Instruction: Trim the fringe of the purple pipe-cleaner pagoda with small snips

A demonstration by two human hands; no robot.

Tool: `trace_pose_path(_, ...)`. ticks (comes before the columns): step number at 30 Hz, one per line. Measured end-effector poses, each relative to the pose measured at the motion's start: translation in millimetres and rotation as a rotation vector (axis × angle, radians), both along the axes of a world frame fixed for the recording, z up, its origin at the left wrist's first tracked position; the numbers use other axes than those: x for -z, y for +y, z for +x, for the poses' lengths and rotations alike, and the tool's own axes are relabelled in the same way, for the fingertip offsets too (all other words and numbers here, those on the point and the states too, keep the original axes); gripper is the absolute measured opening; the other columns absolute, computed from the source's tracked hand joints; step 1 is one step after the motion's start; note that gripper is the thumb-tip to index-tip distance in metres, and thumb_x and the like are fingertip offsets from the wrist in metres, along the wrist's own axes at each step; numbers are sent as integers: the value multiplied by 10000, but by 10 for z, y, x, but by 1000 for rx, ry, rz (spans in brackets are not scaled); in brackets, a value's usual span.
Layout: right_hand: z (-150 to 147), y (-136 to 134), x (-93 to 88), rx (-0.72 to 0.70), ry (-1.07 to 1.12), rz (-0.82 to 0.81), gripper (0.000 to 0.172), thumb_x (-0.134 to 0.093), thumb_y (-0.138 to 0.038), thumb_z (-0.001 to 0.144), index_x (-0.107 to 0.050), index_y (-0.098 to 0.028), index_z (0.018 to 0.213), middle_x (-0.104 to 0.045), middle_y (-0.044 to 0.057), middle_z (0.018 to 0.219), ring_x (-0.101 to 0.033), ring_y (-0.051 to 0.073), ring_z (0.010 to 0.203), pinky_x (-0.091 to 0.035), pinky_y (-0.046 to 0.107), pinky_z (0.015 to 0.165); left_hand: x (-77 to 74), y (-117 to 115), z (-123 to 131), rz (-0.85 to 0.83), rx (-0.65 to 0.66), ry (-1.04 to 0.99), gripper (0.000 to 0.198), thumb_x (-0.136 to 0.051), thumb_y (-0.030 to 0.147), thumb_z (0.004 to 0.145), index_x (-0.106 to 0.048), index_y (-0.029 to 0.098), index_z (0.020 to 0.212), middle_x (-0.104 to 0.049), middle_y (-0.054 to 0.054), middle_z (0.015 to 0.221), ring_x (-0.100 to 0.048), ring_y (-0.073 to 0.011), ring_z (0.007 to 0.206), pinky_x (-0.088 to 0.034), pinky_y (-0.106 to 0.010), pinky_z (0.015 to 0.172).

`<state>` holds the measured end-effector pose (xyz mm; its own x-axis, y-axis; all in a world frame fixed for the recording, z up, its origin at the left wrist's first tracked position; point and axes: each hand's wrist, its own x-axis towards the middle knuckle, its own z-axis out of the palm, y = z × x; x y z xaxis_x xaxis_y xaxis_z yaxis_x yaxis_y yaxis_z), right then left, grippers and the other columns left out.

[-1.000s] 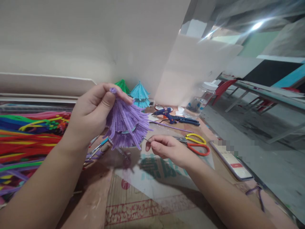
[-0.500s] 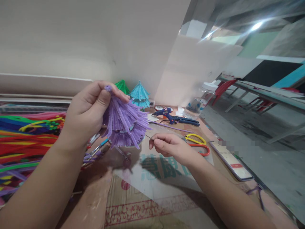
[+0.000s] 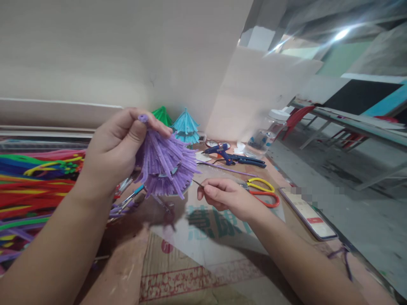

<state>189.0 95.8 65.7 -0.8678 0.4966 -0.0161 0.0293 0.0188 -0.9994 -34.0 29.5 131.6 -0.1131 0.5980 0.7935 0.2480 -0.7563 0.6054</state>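
L hand [image 3: 117,146] w/ purple cone [image 3: 163,163], R hand [image 3: 221,194] w/ thin rod [image 3: 198,183]

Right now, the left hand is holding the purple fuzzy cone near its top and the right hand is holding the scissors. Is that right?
Not quite: the head view shows the right hand pinching a thin dark rod; the scissors lie beyond it. The left hand does hold the purple fuzzy cone near its top.
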Motion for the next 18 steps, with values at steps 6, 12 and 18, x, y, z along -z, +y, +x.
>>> trace_pose_path(6,-5,-25,-9,-16,-9,5,461,-620,-607,825,-616,-147,834,-317,-87,557,-227,80,467,-136,246,415,15,3,-5,10,7,31,204,-651,365,908,-675,172,845,-713,8,786,-700,-113,793,-577,-241,778)
trace_pose_path(12,-2,-23,2,-29,2,6,449,-606,-600,844,-624,-151,833,-311,-86,556,-222,83,471,-134,247,418,22,6,-15,-6,35,50,211,-641,364,916,-671,168,845,-716,-16,801,-701,-130,812,-578,-260,800)
trace_pose_path(18,-14,-9,-6,-53,3,11,461,-608,-615,832,-614,-155,801,-312,-90,535,-221,81,461,-135,246,416,7,-11,-4,-9,44,35,213,-651,365,908,-667,167,831,-712,-11,784,-701,-129,798,-580,-255,791)
